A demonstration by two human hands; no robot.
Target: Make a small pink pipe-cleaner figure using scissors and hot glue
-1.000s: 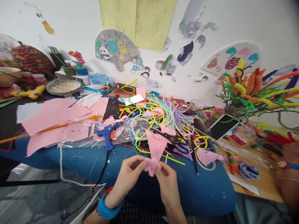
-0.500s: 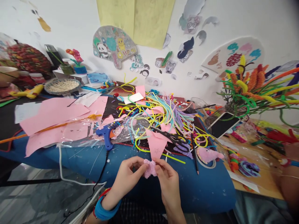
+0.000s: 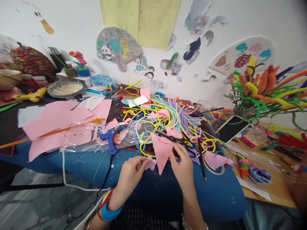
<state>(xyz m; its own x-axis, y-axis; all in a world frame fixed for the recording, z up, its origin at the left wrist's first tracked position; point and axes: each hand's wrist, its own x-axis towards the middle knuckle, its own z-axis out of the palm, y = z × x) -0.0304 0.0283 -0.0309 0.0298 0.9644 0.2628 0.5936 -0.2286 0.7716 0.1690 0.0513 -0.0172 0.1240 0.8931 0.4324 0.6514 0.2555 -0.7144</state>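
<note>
Left hand (image 3: 131,171) pinched fuzzy pink tuft (image 3: 151,163); right hand (image 3: 184,166) met pointed pink paper (image 3: 161,154), grip unclear; hard tug risked tearing.

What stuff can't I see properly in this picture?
All in the head view:
- Fluffy pink piece: partly hidden behind the left hand's fingers.
- Scissors: handles partly covered by the right hand.
- Marks on the pointed pink paper: too small to make out.
- Yellow sheet: top cut off by the upper edge.
- Another person's arm: dark, blurred, cut off by the right edge.
</note>
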